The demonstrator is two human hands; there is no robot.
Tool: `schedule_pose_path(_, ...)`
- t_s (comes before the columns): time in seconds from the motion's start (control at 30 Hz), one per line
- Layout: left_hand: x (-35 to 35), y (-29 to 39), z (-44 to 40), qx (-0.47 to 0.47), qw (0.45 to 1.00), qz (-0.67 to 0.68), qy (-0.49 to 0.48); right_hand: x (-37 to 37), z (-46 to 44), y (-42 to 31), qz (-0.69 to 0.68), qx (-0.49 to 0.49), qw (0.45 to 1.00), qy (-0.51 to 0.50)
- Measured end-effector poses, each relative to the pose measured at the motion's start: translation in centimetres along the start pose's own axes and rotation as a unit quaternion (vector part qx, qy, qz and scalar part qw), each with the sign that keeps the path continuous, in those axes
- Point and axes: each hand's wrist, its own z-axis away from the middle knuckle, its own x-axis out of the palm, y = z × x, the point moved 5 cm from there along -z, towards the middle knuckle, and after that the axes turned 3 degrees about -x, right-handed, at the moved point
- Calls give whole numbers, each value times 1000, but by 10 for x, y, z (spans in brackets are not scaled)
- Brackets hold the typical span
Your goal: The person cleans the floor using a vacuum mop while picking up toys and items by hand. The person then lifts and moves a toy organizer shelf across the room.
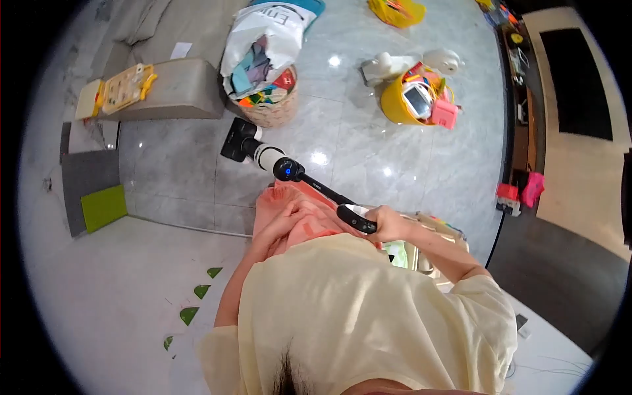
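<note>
A black-and-white stick vacuum cleaner [268,158] runs from its dark floor head [237,137] on the tiles up to a looped black handle [355,218]. A round blue light glows on its body. My right hand [387,225] is wrapped round this handle at its near end. At the front of my body, my left hand [284,221] lies against the pink clothing [315,209] with its fingers extended, gripping nothing that I can see. The floor head stands close to a patterned basket [275,110] filled with colourful items.
A white bag [263,43] rises behind the basket. Further right stands a yellow bucket [395,105] of toys, with a yellow bag [398,12] beyond. A grey sofa [178,85] is at the left, a dark-edged cabinet [510,105] at the right. Shiny grey tiles [316,131] lie between.
</note>
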Motion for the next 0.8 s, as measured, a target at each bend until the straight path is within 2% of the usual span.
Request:
schedule_pose_path(0.07, 8, 5, -4, -30, 999, 10, -22, -8, 26, 0, -35, 10, 999, 9)
schedule_pose_path(0.13, 13, 10, -10, 2, 996, 29, -83, -16, 51, -10, 71, -53, 995, 37)
schedule_pose_path(0.2, 21, 29, -11, 4, 995, -4, -102, -9, 78, 7, 83, -27, 994, 67)
schedule_pose_path(0.27, 28, 26, -23, 5, 992, -37, -124, -14, 107, 5, 39, 48, 990, 126)
schedule_pose_path(0.3, 28, 8, -41, 28, 991, -67, -113, -8, 119, 4, 33, 53, 989, 132)
schedule_pose_path(0.37, 33, 7, -53, 49, 988, -102, -109, 10, 144, 14, -111, 178, 962, 177)
schedule_pose_path(0.4, 45, 21, -52, 31, 974, -152, -167, 18, 151, 13, -115, 180, 960, 182)
schedule_pose_path(0.43, 54, 30, -52, 15, 954, -200, -224, 26, 160, 18, -209, 223, 925, 228)
schedule_pose_path(0.47, 55, 23, -67, 14, 953, -202, -226, 35, 168, 23, -299, 262, 877, 269)
schedule_pose_path(0.5, 61, 3, -85, 7, 939, -175, -296, 44, 177, 26, -387, 298, 817, 305)
schedule_pose_path(0.53, 65, -8, -92, -2, 919, -147, -365, 52, 182, 23, -392, 299, 814, 306)
schedule_pose_path(0.6, 75, 41, -71, -48, 942, -154, -295, 58, 192, 21, -400, 297, 774, 391)
schedule_pose_path(0.63, 81, 99, -44, -88, 967, -135, -200, 73, 196, 29, -474, 307, 723, 396)
schedule_pose_path(0.67, 90, 143, -23, -116, 975, -125, -139, 75, 196, 27, -480, 308, 717, 400)
schedule_pose_path(0.7, 99, 174, -12, -88, 948, -258, -163, 78, 197, 24, -496, 322, 694, 412)
schedule_pose_path(0.73, 93, 154, -28, -91, 945, -268, -167, 82, 197, 21, -511, 334, 669, 424)
schedule_pose_path(0.8, 80, 84, -81, -3, 911, -281, -302, 86, 189, 21, -529, 316, 640, 460)
